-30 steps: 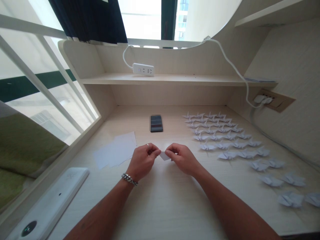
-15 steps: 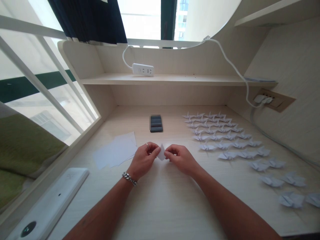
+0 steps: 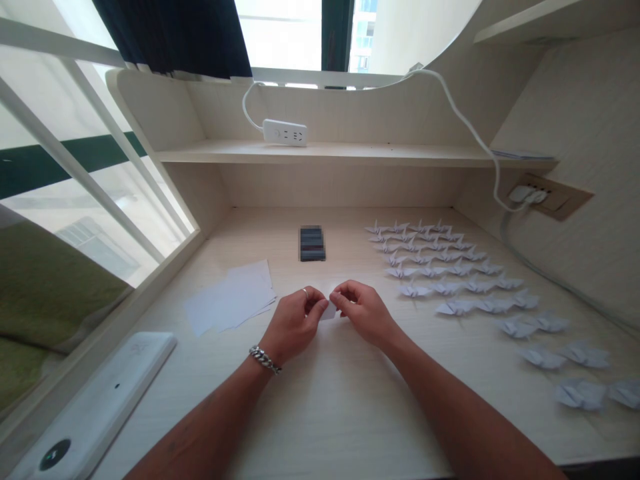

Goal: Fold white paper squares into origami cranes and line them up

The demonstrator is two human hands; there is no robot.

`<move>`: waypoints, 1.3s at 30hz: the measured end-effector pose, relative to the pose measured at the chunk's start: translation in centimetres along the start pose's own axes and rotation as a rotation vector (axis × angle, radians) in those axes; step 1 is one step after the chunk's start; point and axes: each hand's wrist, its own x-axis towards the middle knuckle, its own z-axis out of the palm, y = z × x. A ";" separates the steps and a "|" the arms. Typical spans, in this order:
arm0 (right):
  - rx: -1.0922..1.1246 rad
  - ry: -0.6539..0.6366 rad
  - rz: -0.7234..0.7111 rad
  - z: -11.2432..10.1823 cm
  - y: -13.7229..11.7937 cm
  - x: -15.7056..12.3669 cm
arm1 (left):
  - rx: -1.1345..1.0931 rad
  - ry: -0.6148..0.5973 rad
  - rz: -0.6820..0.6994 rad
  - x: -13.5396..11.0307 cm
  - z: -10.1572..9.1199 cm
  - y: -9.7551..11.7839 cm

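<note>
A small folded piece of white paper (image 3: 329, 311) is pinched between my two hands, just above the desk. My left hand (image 3: 299, 319), with a ring and a chain bracelet at the wrist, grips its left side between thumb and fingers. On the right edge, my right hand (image 3: 361, 309) pinches the paper near its top. My fingers cover much of it, so its full folded shape is hidden. Loose sheets of white paper (image 3: 230, 297) lie overlapping to the left of my left hand. Several rows of folded paper cranes (image 3: 445, 270) stand to the right.
Beyond my hands lies a dark, blurred-out rectangular object (image 3: 312, 243). A long white device (image 3: 105, 400) rests along the left edge. On the shelf (image 3: 350, 160) sits a power strip (image 3: 285, 132); its white cable (image 3: 470, 127) runs to the wall socket (image 3: 553, 197) at right.
The folded paper has turned and tipped lower between my hands. My left hand has shifted slightly right, and my right hand's fingers have moved up over the paper's top edge.
</note>
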 end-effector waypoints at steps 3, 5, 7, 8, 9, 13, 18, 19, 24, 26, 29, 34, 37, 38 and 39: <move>-0.084 -0.004 -0.021 0.0 -0.2 -0.1 | 0.002 0.010 0.012 0.0 0.1 -0.1; -0.111 0.035 -0.043 0.0 -0.4 -0.2 | -0.041 0.003 0.005 0.0 0.2 -0.1; -0.087 0.064 -0.045 0.0 -0.3 -0.2 | -0.073 0.003 -0.005 0.0 0.1 0.0; -0.053 0.066 -0.038 0.0 -0.1 -0.1 | -0.074 0.006 -0.008 0.0 0.1 0.0; -0.005 0.062 -0.030 0.0 0.0 -0.1 | -0.069 0.011 -0.010 0.0 0.1 0.0; 0.126 0.049 -0.003 0.0 0.5 0.2 | -0.059 0.012 -0.005 0.0 -0.1 0.1; 0.258 0.055 0.077 -0.1 0.5 0.4 | -0.095 0.036 -0.062 0.1 0.1 -0.2; 0.286 0.052 0.100 0.0 0.5 0.4 | -0.111 0.054 -0.088 0.2 0.2 -0.3; 0.298 0.039 0.086 0.5 0.7 0.3 | -0.371 0.068 -0.189 0.5 0.5 -0.9; 0.290 0.046 0.058 0.5 0.7 0.3 | -0.522 0.013 -0.206 0.5 0.5 -0.8; 0.307 0.074 0.025 0.5 0.7 0.3 | -0.689 -0.050 -0.214 0.5 0.5 -0.6; 0.322 0.073 0.001 0.4 0.7 0.3 | -0.708 -0.042 -0.171 0.4 0.4 -0.4; 0.307 0.076 0.005 0.3 0.6 0.3 | -0.701 -0.031 -0.144 0.4 0.5 -0.4; 0.300 0.080 0.003 0.3 0.5 0.2 | -0.706 -0.027 -0.137 0.4 0.5 -0.5; 0.293 0.086 -0.002 0.3 0.5 0.2 | -0.711 -0.023 -0.129 0.4 0.6 -0.5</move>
